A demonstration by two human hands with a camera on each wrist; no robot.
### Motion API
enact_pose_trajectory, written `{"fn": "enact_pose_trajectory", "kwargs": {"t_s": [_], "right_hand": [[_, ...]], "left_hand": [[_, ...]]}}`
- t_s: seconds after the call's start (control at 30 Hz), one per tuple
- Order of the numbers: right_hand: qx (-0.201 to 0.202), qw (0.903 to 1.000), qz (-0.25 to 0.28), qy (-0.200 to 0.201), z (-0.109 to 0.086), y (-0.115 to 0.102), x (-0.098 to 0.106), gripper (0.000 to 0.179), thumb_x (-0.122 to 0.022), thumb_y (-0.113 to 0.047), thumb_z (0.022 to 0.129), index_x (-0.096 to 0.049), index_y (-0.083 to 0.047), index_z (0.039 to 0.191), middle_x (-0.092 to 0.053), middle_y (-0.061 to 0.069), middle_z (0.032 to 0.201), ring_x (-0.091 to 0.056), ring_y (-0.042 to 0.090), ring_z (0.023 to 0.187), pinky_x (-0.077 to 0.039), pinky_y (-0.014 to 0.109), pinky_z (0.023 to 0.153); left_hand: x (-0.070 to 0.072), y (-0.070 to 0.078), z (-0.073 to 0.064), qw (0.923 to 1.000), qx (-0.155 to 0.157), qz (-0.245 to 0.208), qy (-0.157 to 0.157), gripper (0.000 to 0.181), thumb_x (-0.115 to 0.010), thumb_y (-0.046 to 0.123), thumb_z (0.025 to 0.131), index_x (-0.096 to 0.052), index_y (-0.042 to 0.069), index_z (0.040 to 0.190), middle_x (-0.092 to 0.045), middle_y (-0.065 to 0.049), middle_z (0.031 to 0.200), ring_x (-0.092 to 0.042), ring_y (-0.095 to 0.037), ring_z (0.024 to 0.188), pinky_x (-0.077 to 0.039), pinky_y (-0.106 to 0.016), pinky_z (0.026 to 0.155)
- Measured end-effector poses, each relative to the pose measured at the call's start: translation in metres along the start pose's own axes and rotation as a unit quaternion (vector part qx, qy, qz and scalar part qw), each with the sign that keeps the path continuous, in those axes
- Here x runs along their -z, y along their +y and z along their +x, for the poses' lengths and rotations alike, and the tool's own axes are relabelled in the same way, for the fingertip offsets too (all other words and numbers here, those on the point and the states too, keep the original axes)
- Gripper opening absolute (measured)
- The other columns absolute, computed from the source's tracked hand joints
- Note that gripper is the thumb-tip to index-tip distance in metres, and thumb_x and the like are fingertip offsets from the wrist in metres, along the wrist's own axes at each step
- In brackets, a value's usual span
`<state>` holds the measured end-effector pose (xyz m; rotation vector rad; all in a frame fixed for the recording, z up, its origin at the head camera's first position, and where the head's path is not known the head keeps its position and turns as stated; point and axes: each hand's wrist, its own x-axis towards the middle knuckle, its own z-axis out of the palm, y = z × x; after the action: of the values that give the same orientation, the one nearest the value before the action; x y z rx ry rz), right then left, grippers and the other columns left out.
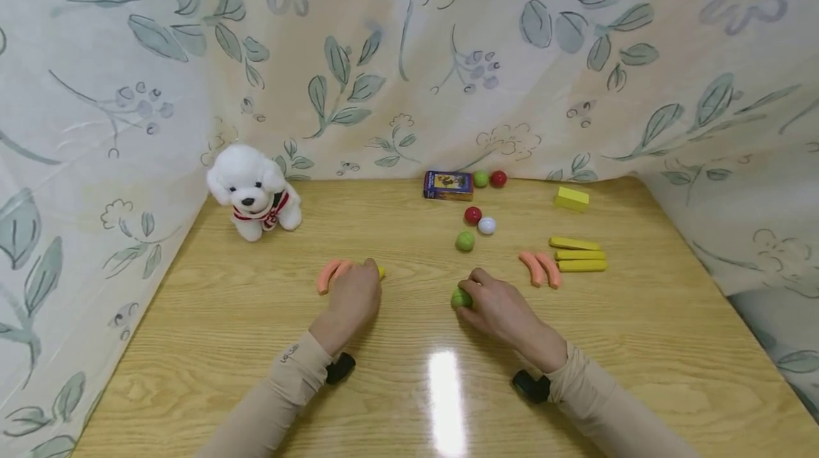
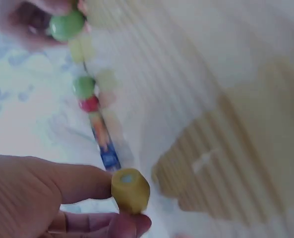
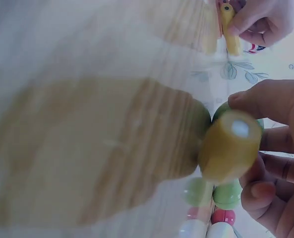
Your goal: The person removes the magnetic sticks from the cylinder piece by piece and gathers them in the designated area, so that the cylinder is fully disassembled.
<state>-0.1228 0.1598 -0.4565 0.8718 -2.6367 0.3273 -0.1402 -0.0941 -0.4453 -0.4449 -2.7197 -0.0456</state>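
Observation:
Low over the left part of the table, my left hand [image 1: 352, 294] pinches a yellow stick [image 2: 130, 191] between thumb and fingers. In the head view that hand hides most of the stick, and two curved pink pieces [image 1: 328, 277] lie beside it. My right hand [image 1: 502, 305] has thumb and fingers around a green ball [image 1: 460, 298] at the table surface. A second yellow stick [image 3: 231, 146] shows end-on in front of this ball in the right wrist view, close under the right hand; the palm hides it from the head camera.
White plush dog [image 1: 252, 191] at back left. Card box [image 1: 448, 185], green ball [image 1: 480, 178] and red ball [image 1: 498, 178] along the back. Nearer are red [image 1: 473, 215], white [image 1: 487, 225] and green [image 1: 465, 241] balls. Rightward: pink pieces [image 1: 534, 269], yellow sticks [image 1: 581, 266], yellow block [image 1: 571, 200].

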Motion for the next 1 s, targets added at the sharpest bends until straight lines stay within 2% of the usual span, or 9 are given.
{"fn": "enact_pose_trajectory", "kwargs": {"t_s": [0.1, 0.2, 0.33, 0.43, 0.53, 0.67, 0.73, 0.87, 1.0], "right_hand": [[-0.008, 0.9999, 0.005, -0.014, 0.001, -0.001, 0.001, 0.029, -0.083, -0.02, 0.076, -0.071, -0.006, 0.099, -0.059, 0.003, 0.09, -0.053, 0.007, 0.063, -0.047, 0.021, 0.056], [-0.012, 0.9997, 0.011, -0.02, 0.001, -0.002, 0.0, 0.032, -0.084, -0.021, 0.076, -0.071, -0.006, 0.101, -0.059, 0.003, 0.09, -0.053, 0.007, 0.064, -0.046, 0.021, 0.056], [-0.007, 0.9998, 0.008, -0.016, 0.001, -0.002, 0.0, 0.039, -0.085, -0.023, 0.075, -0.07, -0.003, 0.104, -0.061, 0.004, 0.092, -0.055, 0.007, 0.064, -0.048, 0.022, 0.056], [-0.018, 0.9996, 0.003, -0.023, -0.001, -0.003, 0.004, 0.045, -0.084, -0.028, 0.076, -0.069, -0.002, 0.11, -0.063, 0.006, 0.095, -0.059, 0.01, 0.066, -0.051, 0.024, 0.057], [-0.064, 0.9973, 0.005, -0.037, -0.007, -0.004, 0.012, 0.043, -0.081, -0.032, 0.079, -0.07, -0.003, 0.109, -0.065, 0.006, 0.093, -0.061, 0.012, 0.068, -0.05, 0.026, 0.056], [-0.139, 0.9874, 0.008, -0.075, -0.016, -0.004, 0.024, 0.031, -0.078, -0.032, 0.08, -0.07, -0.007, 0.097, -0.064, 0.001, 0.078, -0.055, 0.009, 0.061, -0.044, 0.026, 0.051], [-0.153, 0.9831, 0.012, -0.1, -0.019, -0.004, 0.026, 0.026, -0.077, -0.031, 0.081, -0.069, -0.009, 0.093, -0.061, -0.002, 0.071, -0.05, 0.007, 0.058, -0.04, 0.024, 0.049], [-0.133, 0.9844, 0.018, -0.114, -0.02, -0.004, 0.022, 0.02, -0.077, -0.025, 0.081, -0.069, -0.009, 0.092, -0.057, -0.005, 0.068, -0.044, 0.005, 0.056, -0.038, 0.022, 0.05], [-0.075, 0.9947, -0.002, -0.07, -0.017, -0.007, 0.011, 0.018, -0.081, -0.018, 0.078, -0.071, -0.01, 0.091, -0.059, -0.003, 0.074, -0.05, 0.007, 0.058, -0.041, 0.022, 0.052]], "left_hand": [[0.0, -0.014, -0.001, 0.9995, 0.026, 0.011, 0.011, 0.028, -0.068, 0.001, 0.083, -0.048, 0.006, 0.064, -0.049, -0.004, 0.046, -0.039, -0.009, 0.039, -0.031, -0.021, 0.035], [0.0, -0.023, -0.002, 0.9982, 0.058, -0.001, -0.018, 0.026, -0.068, -0.001, 0.082, -0.049, 0.004, 0.064, -0.054, -0.009, 0.052, -0.056, -0.018, 0.046, -0.045, -0.029, 0.039], [-0.002, -0.028, -0.004, 0.9977, 0.064, -0.013, -0.02, 0.023, -0.064, -0.006, 0.081, -0.052, 0.002, 0.063, -0.056, -0.012, 0.055, -0.062, -0.025, 0.051, -0.049, -0.034, 0.041], [-0.002, -0.028, -0.005, 0.9985, 0.053, -0.008, -0.001, 0.026, -0.064, -0.007, 0.081, -0.051, 0.003, 0.061, -0.053, -0.01, 0.053, -0.058, -0.022, 0.047, -0.047, -0.033, 0.038], [0.001, -0.025, -0.005, 0.9995, 0.03, -0.003, 0.008, 0.026, -0.066, -0.004, 0.082, -0.051, 0.003, 0.062, -0.053, -0.009, 0.053, -0.055, -0.018, 0.046, -0.045, -0.03, 0.039], [0.011, -0.015, -0.005, 0.9992, -0.015, -0.033, -0.018, 0.02, -0.073, 0.007, 0.084, -0.057, 0.0, 0.074, -0.059, -0.011, 0.061, -0.058, -0.02, 0.05, -0.047, -0.029, 0.044], [0.015, -0.008, -0.005, 0.9969, -0.032, -0.062, -0.038, 0.02, -0.074, 0.012, 0.085, -0.058, -0.001, 0.08, -0.062, -0.012, 0.067, -0.061, -0.023, 0.055, -0.048, -0.03, 0.048], [0.017, 0.006, -0.005, 0.9889, -0.054, -0.116, -0.076, 0.023, -0.073, 0.018, 0.087, -0.059, -0.001, 0.084, -0.063, -0.013, 0.072, -0.063, -0.025, 0.062, -0.051, -0.034, 0.054], [0.016, 0.022, -0.01, 0.9736, -0.076, -0.177, -0.122, 0.027, -0.07, 0.026, 0.09, -0.062, 0.0, 0.092, -0.064, -0.011, 0.082, -0.064, -0.024, 0.072, -0.052, -0.036, 0.063]]}}
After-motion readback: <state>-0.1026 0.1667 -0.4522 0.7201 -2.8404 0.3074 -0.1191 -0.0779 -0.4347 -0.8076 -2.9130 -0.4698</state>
